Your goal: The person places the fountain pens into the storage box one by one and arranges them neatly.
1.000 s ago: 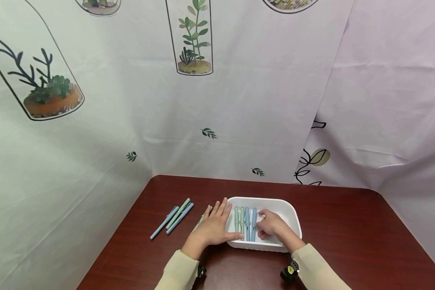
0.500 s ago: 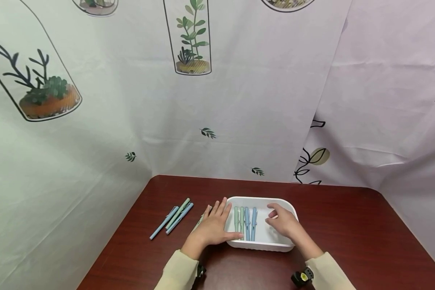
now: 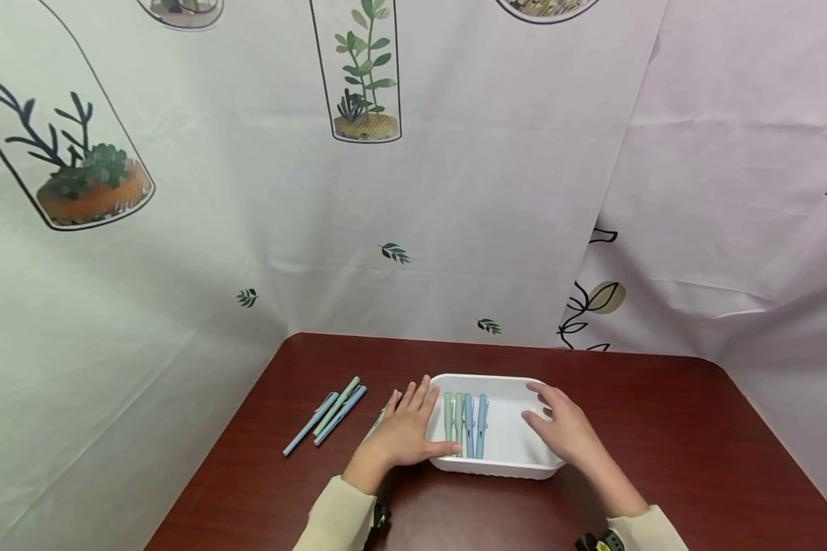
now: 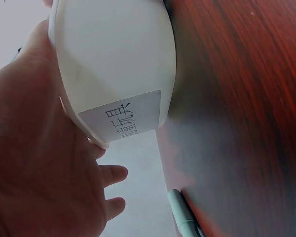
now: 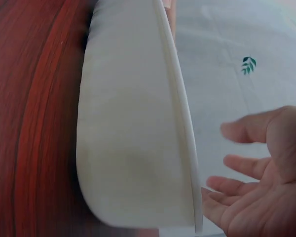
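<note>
A white plastic tray (image 3: 496,468) stands on the table. Side by side at its left end lie two green pens (image 3: 448,413) and two blue pens (image 3: 482,421). My left hand (image 3: 403,436) rests on the tray's left rim, fingers spread and thumb along the front rim. Partly hidden behind that hand is another green pen (image 4: 182,215), on the table beside the tray. Over the tray's right rim, my right hand (image 3: 565,425) is empty, its thumb and fingers apart and loosely bent. In the right wrist view, those fingers (image 5: 246,131) show beyond the tray's rim.
Left of the tray, a green pen (image 3: 338,405) lies between two blue ones on the dark red wooden table (image 3: 661,428). A label (image 4: 123,118) with printed characters is on the tray's end wall. White cloth (image 3: 455,229) with plant prints hangs behind.
My right hand has let go of the rightmost blue pen's side and moved right from inside the tray to its right rim, fingers spreading. The left hand and pens stay in place.
</note>
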Demonstrator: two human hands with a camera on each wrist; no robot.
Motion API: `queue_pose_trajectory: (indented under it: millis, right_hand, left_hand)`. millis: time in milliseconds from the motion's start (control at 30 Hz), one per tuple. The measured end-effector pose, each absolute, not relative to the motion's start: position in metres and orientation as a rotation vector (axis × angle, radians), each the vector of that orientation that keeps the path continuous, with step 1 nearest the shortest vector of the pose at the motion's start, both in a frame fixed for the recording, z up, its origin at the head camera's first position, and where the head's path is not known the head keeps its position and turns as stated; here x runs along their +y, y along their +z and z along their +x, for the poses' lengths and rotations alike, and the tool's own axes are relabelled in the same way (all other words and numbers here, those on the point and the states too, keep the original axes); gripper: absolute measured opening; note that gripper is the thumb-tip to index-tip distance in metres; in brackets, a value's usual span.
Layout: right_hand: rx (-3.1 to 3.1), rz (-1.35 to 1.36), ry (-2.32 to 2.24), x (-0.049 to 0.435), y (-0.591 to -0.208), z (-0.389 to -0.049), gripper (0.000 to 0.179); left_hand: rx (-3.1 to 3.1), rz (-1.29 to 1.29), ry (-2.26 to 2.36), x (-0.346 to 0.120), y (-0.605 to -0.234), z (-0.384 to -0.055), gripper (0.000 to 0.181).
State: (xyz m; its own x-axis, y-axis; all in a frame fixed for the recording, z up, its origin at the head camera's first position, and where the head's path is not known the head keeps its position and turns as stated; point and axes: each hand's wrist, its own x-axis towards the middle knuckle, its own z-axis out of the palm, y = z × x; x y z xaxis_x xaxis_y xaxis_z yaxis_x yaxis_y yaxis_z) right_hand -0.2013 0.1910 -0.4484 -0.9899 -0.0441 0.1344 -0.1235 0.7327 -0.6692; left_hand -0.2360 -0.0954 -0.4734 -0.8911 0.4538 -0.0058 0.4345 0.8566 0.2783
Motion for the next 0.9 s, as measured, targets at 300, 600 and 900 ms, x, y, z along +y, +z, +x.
queue_pose_trajectory:
  millis: [300,600,900]
  right_hand:
    - [-2.818,0.303,0.895,0.205,-0.459,-0.19,0.068]
    - [-2.843,0.339,0.727,0.216,-0.473,-0.181,0.075]
    - [-2.883,0.354,0.68,0.224,-0.483,-0.177,0.078]
  left_hand:
    - [2.965,0.719,0.431,-0.096,-0.475,-0.236,0.111]
    - [2.966,0.721,0.426,-0.097,-0.476,-0.235,0.11]
    - [2.958,0.728,0.43,-0.097,-0.474,-0.234,0.109]
